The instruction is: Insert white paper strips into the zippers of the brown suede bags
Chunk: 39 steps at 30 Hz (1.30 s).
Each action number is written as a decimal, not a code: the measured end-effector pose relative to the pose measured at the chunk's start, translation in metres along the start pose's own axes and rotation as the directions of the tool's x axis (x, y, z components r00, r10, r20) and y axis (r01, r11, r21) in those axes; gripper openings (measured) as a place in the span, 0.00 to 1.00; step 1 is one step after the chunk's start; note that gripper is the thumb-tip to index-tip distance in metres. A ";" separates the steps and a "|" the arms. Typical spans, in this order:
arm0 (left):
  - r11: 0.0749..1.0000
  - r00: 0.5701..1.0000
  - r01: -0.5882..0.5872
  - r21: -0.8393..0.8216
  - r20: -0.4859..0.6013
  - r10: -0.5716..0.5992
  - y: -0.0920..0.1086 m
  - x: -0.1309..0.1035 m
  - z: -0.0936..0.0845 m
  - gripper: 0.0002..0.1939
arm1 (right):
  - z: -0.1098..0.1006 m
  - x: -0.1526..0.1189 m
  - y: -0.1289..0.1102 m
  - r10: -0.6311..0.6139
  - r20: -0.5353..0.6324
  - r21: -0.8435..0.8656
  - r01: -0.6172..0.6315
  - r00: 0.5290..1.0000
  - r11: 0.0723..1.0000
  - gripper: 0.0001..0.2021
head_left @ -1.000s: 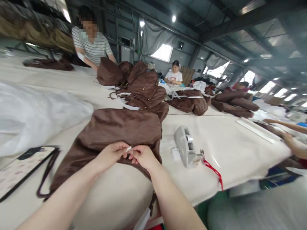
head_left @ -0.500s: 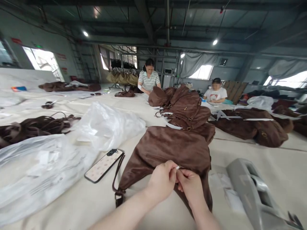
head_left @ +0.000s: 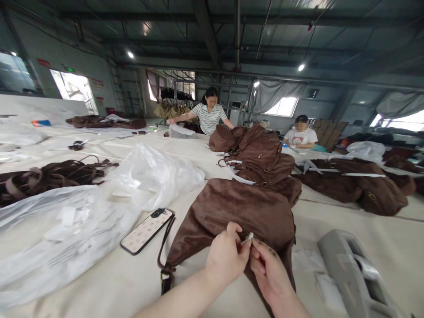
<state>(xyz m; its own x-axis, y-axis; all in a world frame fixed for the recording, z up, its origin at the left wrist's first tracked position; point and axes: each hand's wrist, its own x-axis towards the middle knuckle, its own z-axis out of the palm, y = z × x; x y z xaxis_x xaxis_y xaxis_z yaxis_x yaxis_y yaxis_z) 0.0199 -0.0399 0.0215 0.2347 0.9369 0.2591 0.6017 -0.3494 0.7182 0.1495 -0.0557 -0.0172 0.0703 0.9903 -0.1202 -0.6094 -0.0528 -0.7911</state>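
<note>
On the tabletop [head_left: 109,282]: we have a brown hobo bag [head_left: 245,198] laid flat just in front of us, its curved opening towards us.
Long axis: it runs across our view, slanting from near left to far right; the left side tapers to a narrow end that points left and towards us.
Left end: a thin strap loop [head_left: 161,247] and a dark clasp [head_left: 166,282] sit there, beside our patterned phone [head_left: 147,232].
Left grip: our left hand [head_left: 227,254] pinches a small white piece [head_left: 250,237] between thumb and finger, over the bag.
Right grip: our right hand [head_left: 270,269] has thumb and fingertips pressed together on the same piece.
Right of the bag: we see a grey tape dispenser [head_left: 351,265].
Left side: clear plastic bags [head_left: 152,176] and a tangle of brown straps [head_left: 49,176].
Beyond the bag: a heap of brown bags [head_left: 261,150], with more bags [head_left: 354,181] to its right.
Across from us: a person in a striped shirt [head_left: 208,117] reaches out both arms.
</note>
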 end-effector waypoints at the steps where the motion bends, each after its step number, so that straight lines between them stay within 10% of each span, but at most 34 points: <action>1: 1.000 1.000 0.008 -0.002 0.010 -0.008 -0.001 0.001 0.000 0.09 | 0.000 0.000 0.000 -0.002 0.000 -0.008 0.002 1.000 1.000 0.15; 22: 0.929 0.932 -0.361 -0.083 -0.001 0.362 0.009 -0.003 -0.019 0.08 | 0.002 -0.001 -0.002 0.009 -0.059 -0.279 -0.025 0.998 0.960 0.15; 25: 0.944 0.945 -0.324 -0.063 -0.061 0.321 0.004 0.003 -0.015 0.08 | 0.002 -0.001 0.000 -0.112 -0.036 -0.688 0.056 0.993 0.723 0.13; 30: 0.933 0.931 -0.350 0.088 -0.079 0.357 -0.011 0.019 -0.005 0.07 | 0.007 -0.007 -0.001 -0.213 0.088 -0.996 0.084 0.973 -0.027 0.08; 39: 0.704 0.868 -0.496 0.508 0.310 0.387 0.024 0.061 0.001 0.08 | -0.010 -0.007 -0.020 -0.243 0.048 -0.949 -0.032 0.969 -0.314 0.10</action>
<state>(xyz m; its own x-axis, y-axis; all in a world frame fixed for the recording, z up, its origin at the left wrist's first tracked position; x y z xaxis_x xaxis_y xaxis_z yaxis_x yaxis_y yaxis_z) 0.0495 0.0087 0.0542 0.6738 0.6741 0.3028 0.6954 -0.7170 0.0489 0.1694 -0.0629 -0.0065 0.1780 0.9785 0.1043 0.9385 -0.1369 -0.3170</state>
